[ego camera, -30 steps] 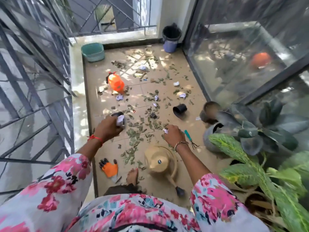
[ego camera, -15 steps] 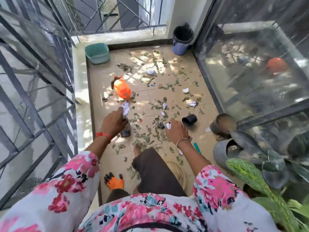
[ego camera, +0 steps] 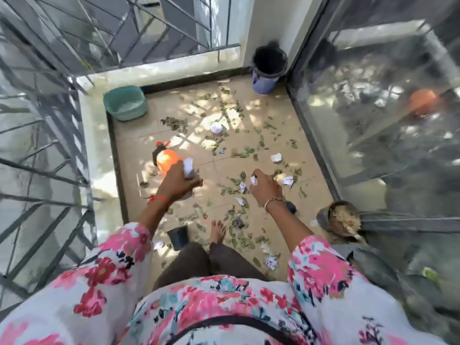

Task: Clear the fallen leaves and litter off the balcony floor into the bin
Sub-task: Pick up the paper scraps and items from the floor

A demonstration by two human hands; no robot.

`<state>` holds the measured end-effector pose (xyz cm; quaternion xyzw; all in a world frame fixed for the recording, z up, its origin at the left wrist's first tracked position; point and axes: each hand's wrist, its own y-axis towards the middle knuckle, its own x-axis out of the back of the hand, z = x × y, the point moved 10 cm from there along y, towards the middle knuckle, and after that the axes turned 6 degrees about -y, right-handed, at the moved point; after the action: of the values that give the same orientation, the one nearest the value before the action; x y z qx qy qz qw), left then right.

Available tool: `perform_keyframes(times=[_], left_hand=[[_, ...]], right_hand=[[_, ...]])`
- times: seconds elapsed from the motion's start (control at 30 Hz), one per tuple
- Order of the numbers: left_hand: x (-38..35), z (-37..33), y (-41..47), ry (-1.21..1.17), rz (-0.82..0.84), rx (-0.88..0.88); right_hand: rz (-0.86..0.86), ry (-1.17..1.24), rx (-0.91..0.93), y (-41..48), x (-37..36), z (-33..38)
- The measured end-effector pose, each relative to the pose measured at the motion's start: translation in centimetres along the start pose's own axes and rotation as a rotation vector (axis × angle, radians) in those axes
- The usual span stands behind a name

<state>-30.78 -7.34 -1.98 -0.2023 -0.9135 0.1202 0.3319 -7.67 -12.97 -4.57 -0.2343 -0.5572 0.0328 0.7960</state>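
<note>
- Since a second ago, the person is getting up and stepping forward. Both hands are travelling up the balcony towards the bin [ego camera: 264, 82], and the watering can and orange glove are dropping out of view.
- Left hand [ego camera: 178, 183] is curling round a crumpled paper wad [ego camera: 188, 167], which is sticking out above the fist.
- Right hand [ego camera: 265, 189] is pinching a small paper scrap [ego camera: 253, 180] at the fingertips.
- Bin is sitting in the far corner by the glass door, mouth open, well apart from both hands.
- Leaves [ego camera: 239, 241] are lying all over the tiles, with more paper balls [ego camera: 216, 127] among them.
- Looks like the carry leg: I'd be keeping both grips tight and releasing only over the rim.
- Also steering clear of the orange spray bottle [ego camera: 167, 158], just beside the left hand.
</note>
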Motion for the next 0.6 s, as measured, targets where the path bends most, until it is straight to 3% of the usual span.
perform_keyframes(times=[0.1,0.17,0.27,0.37,0.47,0.6], left_hand=[[1.5,-3.5,5.7,-0.058,-0.003,-0.031],[2.0,-5.1,9.9,-0.142,0.013,-0.028],[2.2,-5.5,16.2,-0.327,0.064,0.201],[2.6,-8.1,23.0,-0.379,0.136,0.101],[2.3,-9.9,29.4,-0.427,0.278,0.049],[4.1,-10.4,38.4,-0.364,0.253,0.124]], right_hand=[[0.046,0.209,-0.143,5.7,2.4,-1.5],[0.053,0.498,-0.281,8.9,4.0,-2.0],[0.181,0.986,-0.528,13.2,4.4,-2.6],[0.249,1.299,-0.641,18.5,5.5,-2.5],[0.194,1.423,-0.659,24.0,8.0,-2.5],[0.186,1.481,-0.699,30.7,11.4,-2.5]])
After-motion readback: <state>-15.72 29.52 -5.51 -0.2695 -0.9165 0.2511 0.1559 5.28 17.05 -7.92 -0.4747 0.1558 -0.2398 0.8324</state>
